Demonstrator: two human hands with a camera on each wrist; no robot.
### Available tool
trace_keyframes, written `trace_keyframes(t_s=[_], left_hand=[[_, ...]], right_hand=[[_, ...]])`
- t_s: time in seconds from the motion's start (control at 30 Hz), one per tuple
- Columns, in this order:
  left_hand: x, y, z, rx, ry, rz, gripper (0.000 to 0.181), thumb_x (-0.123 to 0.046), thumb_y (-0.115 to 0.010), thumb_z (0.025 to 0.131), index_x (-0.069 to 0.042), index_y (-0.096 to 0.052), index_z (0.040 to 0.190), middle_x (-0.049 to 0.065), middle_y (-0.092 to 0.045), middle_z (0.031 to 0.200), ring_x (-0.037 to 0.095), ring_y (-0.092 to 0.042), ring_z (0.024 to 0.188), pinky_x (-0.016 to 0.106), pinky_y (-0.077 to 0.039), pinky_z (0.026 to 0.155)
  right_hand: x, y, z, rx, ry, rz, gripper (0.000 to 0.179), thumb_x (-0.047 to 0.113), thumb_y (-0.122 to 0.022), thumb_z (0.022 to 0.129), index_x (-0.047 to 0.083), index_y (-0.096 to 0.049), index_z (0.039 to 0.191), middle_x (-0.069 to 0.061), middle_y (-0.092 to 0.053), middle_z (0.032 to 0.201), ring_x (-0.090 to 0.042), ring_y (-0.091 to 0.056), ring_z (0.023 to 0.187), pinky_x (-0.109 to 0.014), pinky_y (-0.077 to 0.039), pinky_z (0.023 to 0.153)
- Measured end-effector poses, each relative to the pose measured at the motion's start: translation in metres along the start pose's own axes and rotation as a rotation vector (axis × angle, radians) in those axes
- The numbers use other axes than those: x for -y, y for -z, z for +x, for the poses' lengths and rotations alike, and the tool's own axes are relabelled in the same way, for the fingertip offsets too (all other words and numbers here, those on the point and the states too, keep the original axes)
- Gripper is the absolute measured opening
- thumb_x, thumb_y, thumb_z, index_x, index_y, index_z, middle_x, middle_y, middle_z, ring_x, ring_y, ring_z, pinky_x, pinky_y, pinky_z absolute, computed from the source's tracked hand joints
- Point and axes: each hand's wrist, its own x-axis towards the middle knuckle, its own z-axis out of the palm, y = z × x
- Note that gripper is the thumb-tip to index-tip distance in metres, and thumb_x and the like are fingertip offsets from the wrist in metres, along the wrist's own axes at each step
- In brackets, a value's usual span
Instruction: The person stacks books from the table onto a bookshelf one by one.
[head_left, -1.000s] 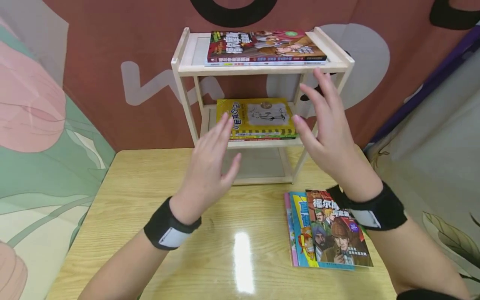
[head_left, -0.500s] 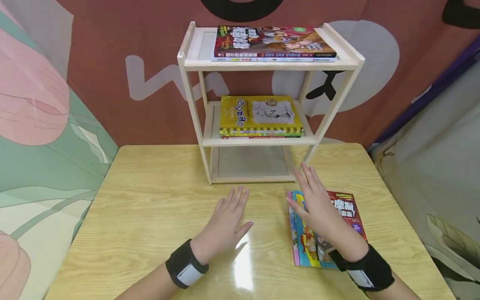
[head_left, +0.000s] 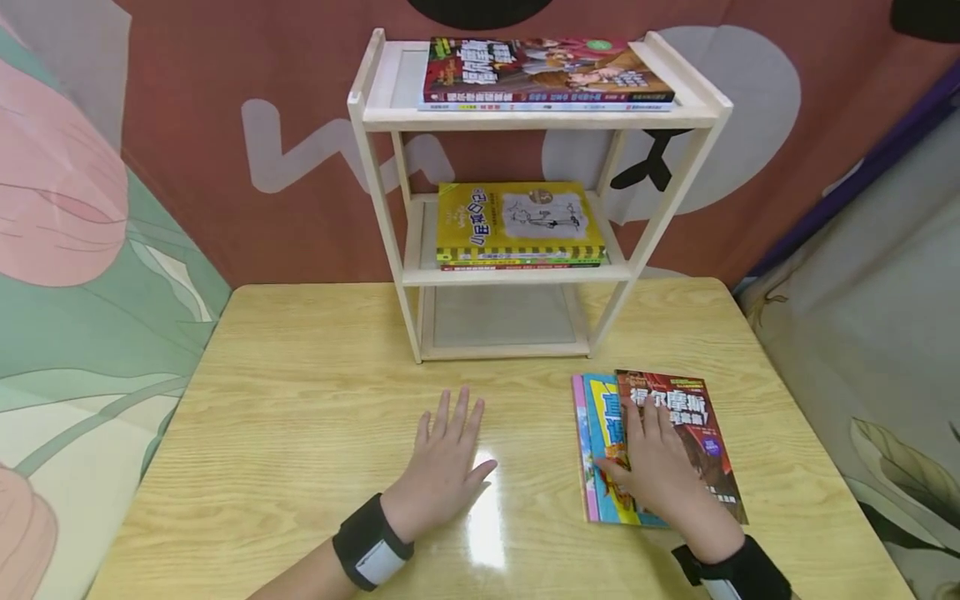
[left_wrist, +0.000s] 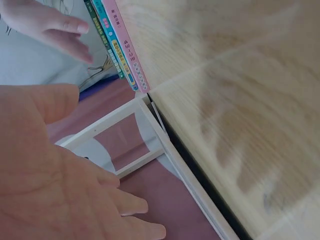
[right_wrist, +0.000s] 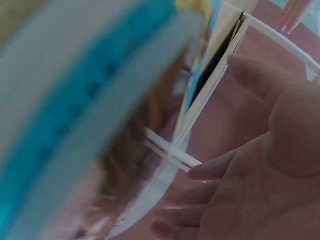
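My left hand (head_left: 438, 479) is over the table, fingers spread and straight, with nothing in it. In the left wrist view its palm (left_wrist: 55, 170) hangs above the wood, apart from it. My right hand (head_left: 663, 471) is over a small stack of books, its fingers extended. Topmost there is a dark red comic-style book (head_left: 723, 467), fanned over a blue and yellow book (head_left: 603, 417) and a pink-edged one (head_left: 582, 450). The right wrist view shows the palm (right_wrist: 270, 185) facing the blurred books; whether the fingertips touch the cover I cannot tell.
A white three-tier shelf (head_left: 517, 277) stands at the table's back. Red-covered books (head_left: 547, 71) lie on its top tier, and a yellow book (head_left: 521, 218) tops the pile on the middle tier. A patterned cloth (head_left: 300, 233) hangs behind the wooden table (head_left: 285, 417).
Both hands have come down and back from in front of the shelf. The right hand is now over the book stack, the left over the table. Books and shelf stay in place.
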Motion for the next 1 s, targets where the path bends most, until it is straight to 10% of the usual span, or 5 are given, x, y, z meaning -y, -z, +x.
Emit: trace_keyframes(t_s=[0.23, 0.47, 0.63, 1.0], left_hand=[[0.0, -0.001, 0.0, 0.0, 0.012, -0.007, 0.079, -0.04, -0.05, 0.106, 0.005, -0.014, 0.16, 0.031, -0.001, 0.163, 0.054, -0.001, 0.148, 0.072, -0.011, 0.113], [0.002, 0.001, 0.0, 0.025, 0.026, -0.023, 0.078, -0.041, -0.048, 0.107, 0.004, -0.013, 0.161, 0.03, 0.001, 0.164, 0.054, 0.001, 0.148, 0.072, -0.008, 0.113], [0.002, 0.002, 0.001, 0.034, 0.025, -0.026, 0.078, -0.041, -0.048, 0.107, 0.003, -0.014, 0.161, 0.029, -0.001, 0.164, 0.053, 0.0, 0.148, 0.072, -0.01, 0.113], [0.0, 0.003, 0.003, 0.052, 0.015, -0.039, 0.078, -0.039, -0.051, 0.106, 0.003, -0.014, 0.161, 0.029, -0.004, 0.164, 0.053, 0.0, 0.148, 0.072, -0.009, 0.113]], right_hand=[[-0.008, -0.004, -0.001, 0.058, -0.133, -0.11, 0.115, 0.065, -0.063, 0.091, -0.024, -0.02, 0.148, -0.054, -0.008, 0.147, -0.073, -0.013, 0.132, -0.08, -0.031, 0.096], [-0.001, -0.003, 0.004, 0.115, -0.046, -0.028, 0.09, 0.039, -0.067, 0.099, -0.021, -0.023, 0.15, -0.051, -0.01, 0.15, -0.072, -0.014, 0.132, -0.078, -0.037, 0.091], [0.005, -0.001, 0.004, 0.162, -0.028, 0.031, 0.095, 0.02, -0.079, 0.086, -0.019, -0.022, 0.151, -0.045, -0.013, 0.154, -0.068, -0.012, 0.137, -0.081, -0.033, 0.091], [0.015, 0.001, -0.008, 0.0, 0.145, -0.019, 0.07, -0.008, -0.075, 0.082, -0.018, -0.043, 0.144, -0.037, -0.037, 0.15, -0.057, -0.037, 0.135, -0.06, -0.049, 0.093]])
